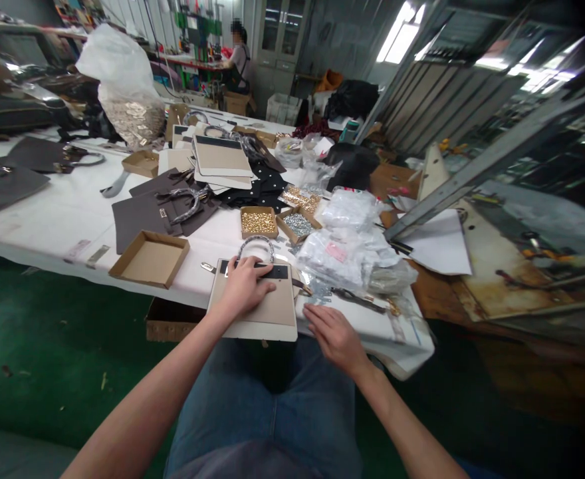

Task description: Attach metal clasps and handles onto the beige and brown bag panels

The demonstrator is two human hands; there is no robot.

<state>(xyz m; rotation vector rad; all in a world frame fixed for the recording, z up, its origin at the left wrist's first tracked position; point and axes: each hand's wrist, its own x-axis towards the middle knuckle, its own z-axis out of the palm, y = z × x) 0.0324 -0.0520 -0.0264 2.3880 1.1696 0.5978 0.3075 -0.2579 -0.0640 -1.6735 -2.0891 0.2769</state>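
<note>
A beige bag panel point(272, 313) with a dark band and a curved handle at its top lies at the table's near edge. My left hand point(245, 286) rests on top of it, fingers curled and pressing on the dark band. My right hand point(335, 338) lies flat on the white table just right of the panel, fingers stretched out toward it, holding nothing.
An open cardboard box point(150, 258) sits left of the panel. Small boxes of gold studs point(258, 222) and silver parts point(297, 225) stand behind it, with plastic bags point(345, 246), scissors point(357, 299), stacked panels point(221, 159) and dark pieces point(163, 209). A person point(238, 56) works far back.
</note>
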